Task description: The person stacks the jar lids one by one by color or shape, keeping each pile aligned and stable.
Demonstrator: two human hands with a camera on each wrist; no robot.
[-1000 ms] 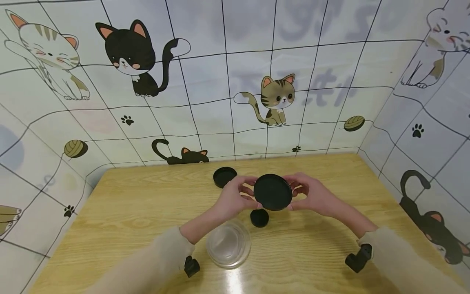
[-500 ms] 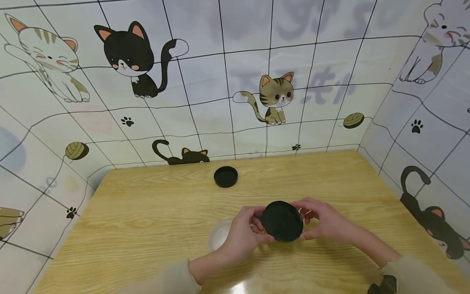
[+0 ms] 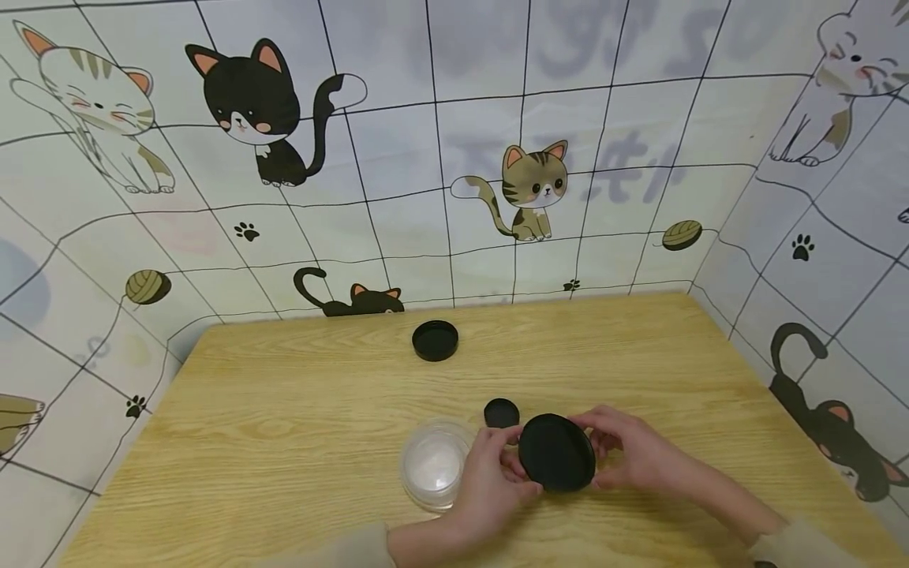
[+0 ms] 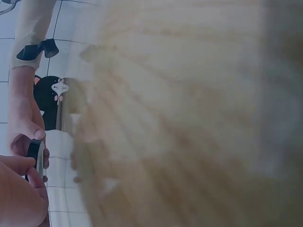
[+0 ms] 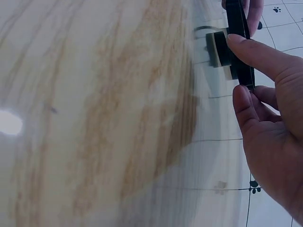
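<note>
Both hands hold one black round lid [image 3: 557, 452] by its rim, tilted with its flat face toward the head camera. My left hand [image 3: 493, 481] pinches the lid's left edge, thumb low on the rim. On the opposite edge, my right hand [image 3: 632, 454] grips it between thumb and fingers. From the side, the right wrist view shows the lid [image 5: 240, 52] edge-on and thin. Just beyond the left fingertips lies a small black round cap [image 3: 501, 412]. A clear round plastic container [image 3: 432, 467] sits left of the left hand, which partly covers it.
Farther back on the wooden table [image 3: 298, 394] stands another black round lid [image 3: 435, 341], hollow side up. Cat-printed sheeting [image 3: 412, 221] rises along the table's back and sides.
Both hands have brought the black lid nearer the body and slightly right. The small cap and clear container show more fully than half a second ago; the back lid stays put.
</note>
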